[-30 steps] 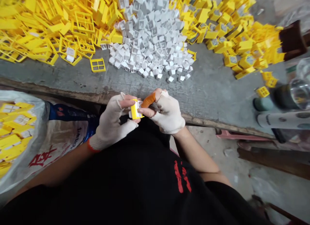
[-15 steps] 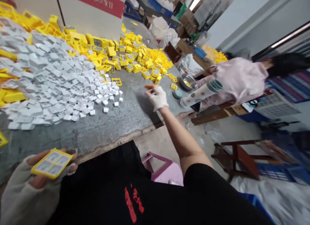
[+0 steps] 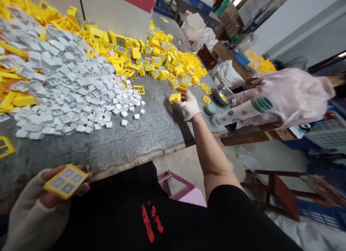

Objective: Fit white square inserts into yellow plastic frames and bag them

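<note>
My left hand (image 3: 40,204), in a pale fingerless glove, grips a yellow window-like frame (image 3: 66,180) with four grey-white panes, tilted toward me at the table's near edge. My right hand (image 3: 188,105), gloved likewise, is stretched out over the grey table (image 3: 151,121). A small yellow block-like piece (image 3: 175,97) sits between its thumb and fingers. Just beyond that hand lies a heap of yellow pieces (image 3: 162,65), many with grey panes. To the left spreads a large pile of small white caps (image 3: 65,81), with a bare yellow frame (image 3: 139,89) at its right edge.
A patterned white tumbler (image 3: 240,112) lies slanted in view near the table's right end, beside a metal bowl (image 3: 224,95). Past it, a person in a pink top (image 3: 286,96) bends over. A purple stool (image 3: 183,188) stands below the table edge.
The view has swung, so the table things appear shifted rightward. A yellow piece now shows at my right fingertips, where none was visible before. My left hand keeps its hold on the frame.
</note>
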### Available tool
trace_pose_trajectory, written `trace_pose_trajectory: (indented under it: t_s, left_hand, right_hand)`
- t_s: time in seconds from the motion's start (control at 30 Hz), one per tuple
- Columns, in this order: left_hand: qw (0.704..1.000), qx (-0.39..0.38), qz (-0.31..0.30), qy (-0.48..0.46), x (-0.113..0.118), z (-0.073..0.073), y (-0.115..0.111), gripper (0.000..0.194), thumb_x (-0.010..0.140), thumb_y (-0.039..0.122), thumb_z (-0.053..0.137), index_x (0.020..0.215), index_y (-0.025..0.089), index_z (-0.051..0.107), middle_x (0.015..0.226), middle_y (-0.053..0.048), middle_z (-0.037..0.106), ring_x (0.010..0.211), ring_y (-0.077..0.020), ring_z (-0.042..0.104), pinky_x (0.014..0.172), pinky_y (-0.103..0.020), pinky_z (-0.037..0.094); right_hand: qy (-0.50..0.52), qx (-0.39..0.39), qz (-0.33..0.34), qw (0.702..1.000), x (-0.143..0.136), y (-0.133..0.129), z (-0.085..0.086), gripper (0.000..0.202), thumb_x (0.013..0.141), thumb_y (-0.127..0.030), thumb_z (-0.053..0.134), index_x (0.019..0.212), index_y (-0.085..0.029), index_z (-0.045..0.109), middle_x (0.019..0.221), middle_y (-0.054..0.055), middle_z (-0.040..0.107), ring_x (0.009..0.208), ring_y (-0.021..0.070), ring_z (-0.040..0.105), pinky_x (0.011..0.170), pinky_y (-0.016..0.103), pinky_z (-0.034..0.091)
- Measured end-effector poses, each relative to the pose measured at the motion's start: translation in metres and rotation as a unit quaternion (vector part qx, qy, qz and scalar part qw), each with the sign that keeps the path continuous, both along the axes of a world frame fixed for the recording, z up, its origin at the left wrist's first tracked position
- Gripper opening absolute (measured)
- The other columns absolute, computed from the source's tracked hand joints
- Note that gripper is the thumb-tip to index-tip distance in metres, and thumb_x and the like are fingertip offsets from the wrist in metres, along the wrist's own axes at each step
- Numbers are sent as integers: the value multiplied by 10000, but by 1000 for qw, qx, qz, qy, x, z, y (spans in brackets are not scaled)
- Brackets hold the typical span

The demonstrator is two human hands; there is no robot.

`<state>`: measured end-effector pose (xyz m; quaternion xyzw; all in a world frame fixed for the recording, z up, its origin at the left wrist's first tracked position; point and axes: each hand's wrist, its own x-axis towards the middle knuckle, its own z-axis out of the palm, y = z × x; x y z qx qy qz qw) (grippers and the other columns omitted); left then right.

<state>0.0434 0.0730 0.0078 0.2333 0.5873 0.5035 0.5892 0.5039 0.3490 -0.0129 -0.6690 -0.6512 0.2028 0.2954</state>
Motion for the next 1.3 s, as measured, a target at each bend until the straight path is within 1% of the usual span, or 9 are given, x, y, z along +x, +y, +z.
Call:
trace_pose_trajectory:
  t_s: [0.1, 0.27, 0.37, 0.5, 0.63, 0.73, 0.83, 1.1, 1.3]
  left_hand:
    - [999, 38, 18, 18, 16, 5, -7, 373, 683, 480, 1013, 1032, 444, 888, 1088, 92, 921, 863, -287, 872, 739, -412, 784]
    - [994, 62, 64, -66, 48, 21, -10, 443, 634, 376, 1089, 1017, 290, 883, 993, 1, 873, 852, -220, 811, 664, -256, 714]
    - [990, 58, 42, -120, 60, 24, -11, 477, 605, 442, 1131, 973, 269, 881, 966, -12, 839, 807, -210, 771, 583, -252, 652]
    - [981, 57, 9, -184, 65, 16, -16, 453, 685, 466, 1092, 1012, 237, 877, 975, -47, 804, 781, -206, 731, 566, -268, 609]
    - [976, 82, -11, -201, 69, 10, -26, 382, 812, 405, 992, 1086, 184, 844, 1012, -86, 780, 852, -230, 732, 588, -271, 568]
    - [973, 88, -32, -212, 72, 8, -33, 497, 845, 464, 995, 1224, 190, 825, 1109, -104, 799, 917, -245, 750, 628, -278, 567]
    - [969, 105, -41, -220, 73, 7, -38, 517, 883, 463, 978, 1296, 209, 799, 1244, -116, 820, 942, -233, 754, 659, -280, 596]
    - [977, 95, -40, -184, 76, 20, -41, 336, 954, 367, 868, 1236, 201, 788, 1338, -132, 826, 1129, -283, 778, 719, -292, 636]
    - [983, 87, -29, -160, 78, 18, -42, 387, 934, 324, 875, 1292, 188, 826, 1302, -136, 843, 1107, -276, 805, 769, -317, 681]
  right_hand:
    - [15, -32, 67, 997, -37, -52, -14, 661, 870, -484, 891, 1458, -239, 716, 1273, 107, 852, 1044, 274, 821, 926, 430, 693]
    - [-203, -6, 105, 973, -50, -116, -1, 780, 764, -496, 1036, 1433, -192, 772, 1258, 172, 848, 1152, 398, 797, 1033, 558, 632]
    - [-267, -2, 122, 956, -36, -120, 20, 815, 822, -396, 996, 1573, -229, 728, 1257, 155, 848, 1112, 375, 798, 1005, 538, 622]
    - [-307, 15, 200, 930, -39, -92, 38, 798, 787, -305, 948, 1564, -313, 765, 1515, 160, 786, 1337, 438, 725, 1104, 621, 587]
    - [-241, 4, 278, 930, -77, -90, 44, 561, 841, -376, 951, 1389, -279, 874, 1246, 119, 868, 1177, 385, 793, 1069, 584, 639]
    - [-88, 103, 382, 914, -113, -130, 55, 609, 981, -618, 880, 1486, -279, 836, 1295, 119, 853, 1180, 331, 807, 1047, 512, 667]
    - [-27, 132, 465, 875, -142, -175, 70, 659, 1010, -662, 871, 1576, -341, 768, 1393, 100, 835, 1225, 351, 815, 1099, 550, 701]
    - [-47, 134, 496, 857, -170, -201, 70, 619, 1034, -613, 861, 1593, -378, 737, 1450, 106, 827, 1241, 372, 818, 1131, 584, 719]
    - [-39, 175, 524, 832, -170, -205, 65, 658, 1158, -703, 611, 1604, -234, 723, 1388, 158, 846, 1182, 325, 832, 1037, 517, 714]
